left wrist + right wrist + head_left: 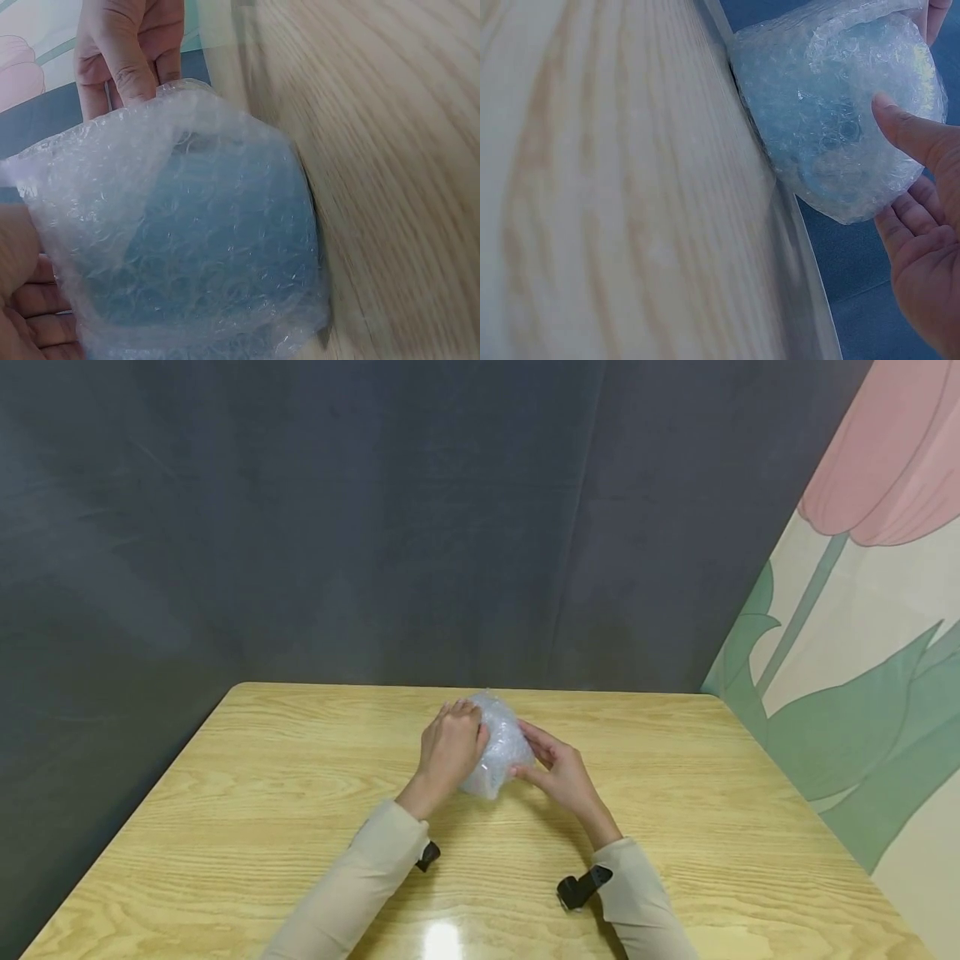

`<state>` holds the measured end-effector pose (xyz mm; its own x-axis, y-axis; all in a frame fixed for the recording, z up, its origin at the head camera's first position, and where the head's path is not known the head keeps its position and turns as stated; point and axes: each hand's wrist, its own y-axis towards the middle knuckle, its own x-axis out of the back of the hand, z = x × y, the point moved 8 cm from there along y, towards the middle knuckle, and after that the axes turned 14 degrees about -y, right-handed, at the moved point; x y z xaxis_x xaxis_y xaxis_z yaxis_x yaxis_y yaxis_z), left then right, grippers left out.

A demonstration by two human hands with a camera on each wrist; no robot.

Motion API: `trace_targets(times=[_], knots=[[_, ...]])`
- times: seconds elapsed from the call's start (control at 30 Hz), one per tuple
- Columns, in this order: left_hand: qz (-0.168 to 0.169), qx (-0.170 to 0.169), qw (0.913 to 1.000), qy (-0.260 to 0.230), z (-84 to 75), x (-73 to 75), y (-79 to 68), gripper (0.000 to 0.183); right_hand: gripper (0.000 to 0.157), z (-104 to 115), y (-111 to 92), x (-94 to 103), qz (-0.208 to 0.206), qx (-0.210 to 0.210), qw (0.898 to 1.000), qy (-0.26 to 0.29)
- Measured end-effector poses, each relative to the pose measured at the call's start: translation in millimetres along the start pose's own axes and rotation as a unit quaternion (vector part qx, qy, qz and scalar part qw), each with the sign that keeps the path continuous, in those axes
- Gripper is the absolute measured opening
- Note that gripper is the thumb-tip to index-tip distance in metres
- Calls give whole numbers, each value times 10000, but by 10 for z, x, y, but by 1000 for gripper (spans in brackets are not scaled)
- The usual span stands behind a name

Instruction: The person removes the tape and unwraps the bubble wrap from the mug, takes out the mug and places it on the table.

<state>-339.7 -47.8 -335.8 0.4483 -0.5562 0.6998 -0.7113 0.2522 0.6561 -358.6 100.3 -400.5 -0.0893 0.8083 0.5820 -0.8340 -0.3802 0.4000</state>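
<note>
Both my left fingers (463, 708) and right fingers (537, 737) grip opposite sides of the bubble-wrapped bundle (504, 739) over the tabletop (300, 777) (contact unclear). Apparent step: adjusting the wrap (210, 240). Next move likely calls for holding one side steady, pressure light.

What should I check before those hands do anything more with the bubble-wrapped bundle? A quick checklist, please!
1. Left hand on the bundle: ok, it holds the left side.
2. Right hand on the bundle: ok, thumb and fingers meet the right side.
3. Bubble wrap over the blue contents: ok, as far as visible.
4. Contents identified: cannot tell, the wrap blurs them.
5. Wrap fastened: cannot tell.
6. Bundle resting on the table: cannot tell.
</note>
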Motion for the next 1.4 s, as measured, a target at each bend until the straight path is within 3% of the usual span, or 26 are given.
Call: trace_targets(times=[0.27, 0.47, 0.77, 1.03, 1.17, 1.3, 1.4], knots=[[-48, 75, 9999, -45, 21, 5, 39, 9, 68, -113, 11, -22, 30, -134, 9999, 100], [-154, 180, 9992, -334, 53, 53, 90, 13, 68, -103, 9, -8, 19, -164, 9998, 82], [-168, 26, 9979, -629, 97, 112, 179, 21, 67, -116, 9, -24, 39, -256, 9996, 73], [91, 21, 9970, -768, 118, 108, 216, 19, 65, 174, -21, 52, 66, -199, 9998, -1], [202, 255, 9956, -882, 123, 100, 210, 7, 64, 242, -39, 81, 92, -236, 9997, -8], [301, 762, 9921, -950, 152, 76, 165, 25, 64, 252, -45, 83, 96, -207, 9997, 44], [253, 877, 9933, -712, 143, 62, 123, 35, 64, 234, -42, 75, 88, -212, 9997, 50]])
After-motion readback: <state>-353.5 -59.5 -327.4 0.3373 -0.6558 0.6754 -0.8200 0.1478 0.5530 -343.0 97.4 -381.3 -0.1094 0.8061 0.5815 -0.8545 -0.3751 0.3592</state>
